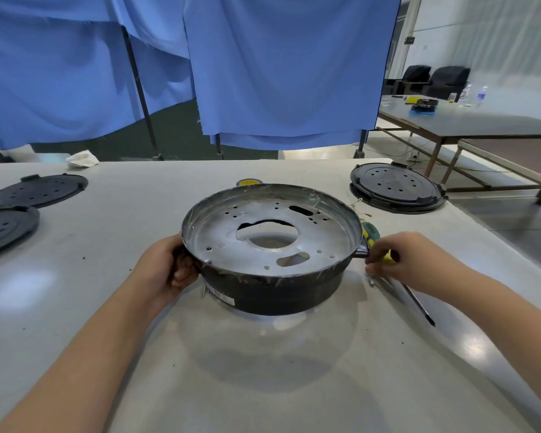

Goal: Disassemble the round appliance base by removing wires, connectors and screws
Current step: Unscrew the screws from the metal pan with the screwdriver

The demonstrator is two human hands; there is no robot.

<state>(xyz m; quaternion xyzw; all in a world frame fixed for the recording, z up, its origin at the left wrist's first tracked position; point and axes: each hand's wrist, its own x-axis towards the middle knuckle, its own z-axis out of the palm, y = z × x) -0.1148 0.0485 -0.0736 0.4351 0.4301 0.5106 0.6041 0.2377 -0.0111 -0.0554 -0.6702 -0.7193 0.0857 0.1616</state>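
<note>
The round appliance base point(272, 273) stands in the middle of the white table, a black shell with a silver metal plate inside that has a large centre hole and several small holes. My left hand point(166, 267) grips the left handle of the base. My right hand point(409, 260) is at the right handle, fingers curled round a screwdriver point(419, 303) with a green and yellow handle whose dark shaft points down to the right. A few thin loose wires point(361, 210) lie just behind the base on the right.
Two black round covers point(35, 190) lie at the left edge of the table, another black round part point(397, 187) at the back right. A yellow-topped object point(249, 182) peeks from behind the base. Blue curtains hang behind; another table stands far right.
</note>
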